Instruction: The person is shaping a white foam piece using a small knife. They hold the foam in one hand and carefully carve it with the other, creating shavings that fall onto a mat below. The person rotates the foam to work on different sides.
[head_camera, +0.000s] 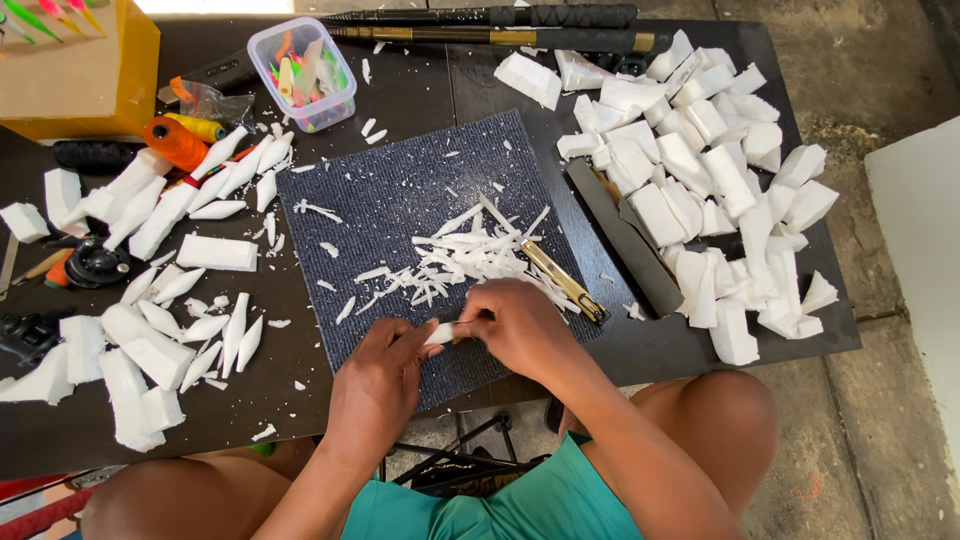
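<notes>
Two hands are meeting low over the near edge of the dark ribbed mat (400, 200), and between them is sitting one small white foam piece (441, 333). The left hand (378, 385) is pinching the piece at its near end, fingers drawn narrow around it, while the right hand (520, 325) is curling over the far end, fingers closed; whether a blade is tucked inside that grip I cannot tell. The piece is looking very light and stiff but crumbly, judging by the thin white shavings (460, 262) lying scattered across the mat just above the hands, so a hard squeeze would likely be denting or snapping it. A good hold seems to be at the thicker middle or the blunt end, not the thin tips, which look fragile. A yellow-handled knife (562, 281) is lying on the mat just beside the right hand, touching the shavings. On the left of the tabletop (300, 400), tapered foam shapes (215, 340) are resting in loose rows, and on the right a big heap of rough foam blocks (700, 170) is piling up, well apart from the hands. A clear plastic box (301, 72) of coloured bits is sitting at the far side, near an orange spool (175, 142).
</notes>
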